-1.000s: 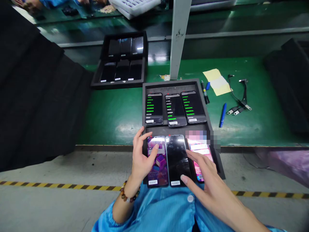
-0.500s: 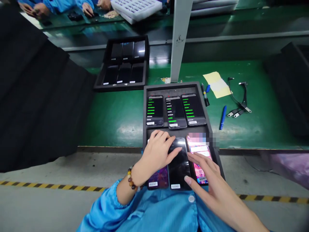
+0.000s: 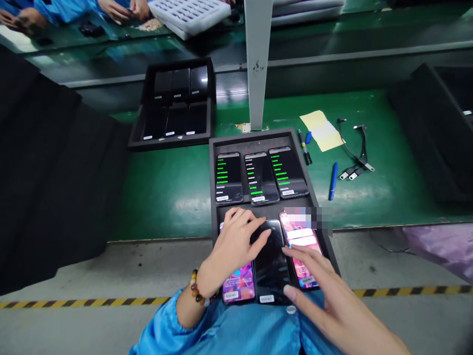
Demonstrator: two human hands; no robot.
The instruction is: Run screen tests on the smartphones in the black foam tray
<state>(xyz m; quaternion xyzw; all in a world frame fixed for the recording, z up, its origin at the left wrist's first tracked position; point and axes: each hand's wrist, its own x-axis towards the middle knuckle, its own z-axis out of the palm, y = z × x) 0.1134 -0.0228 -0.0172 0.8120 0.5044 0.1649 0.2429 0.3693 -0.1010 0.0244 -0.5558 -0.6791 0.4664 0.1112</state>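
Observation:
A black foam tray (image 3: 213, 187) rests on my lap and the green bench edge, holding two rows of phones. The far row's three phones (image 3: 257, 176) show green text on black. In the near row, my left hand (image 3: 232, 246) lies flat, fingers spread, over the purple-screened left phone (image 3: 239, 283), its fingertips reaching onto the dark middle phone (image 3: 271, 261). My right hand (image 3: 318, 291) is spread, the index fingertip touching the pink-screened right phone (image 3: 303, 251), the thumb at the middle phone's lower edge. Neither hand grips anything.
A second black tray (image 3: 173, 106) of dark phones sits further back left. A white post (image 3: 255, 59) stands behind my tray. Pens (image 3: 333, 180), yellow paper (image 3: 320, 129) and cables (image 3: 356, 158) lie to the right. Black foam stacks flank both sides. Other people's hands work at the far left.
My left hand moved from the left phone's edge across to rest over it, fingers reaching the middle phone. The purple screen changed. The view shifted slightly right and down.

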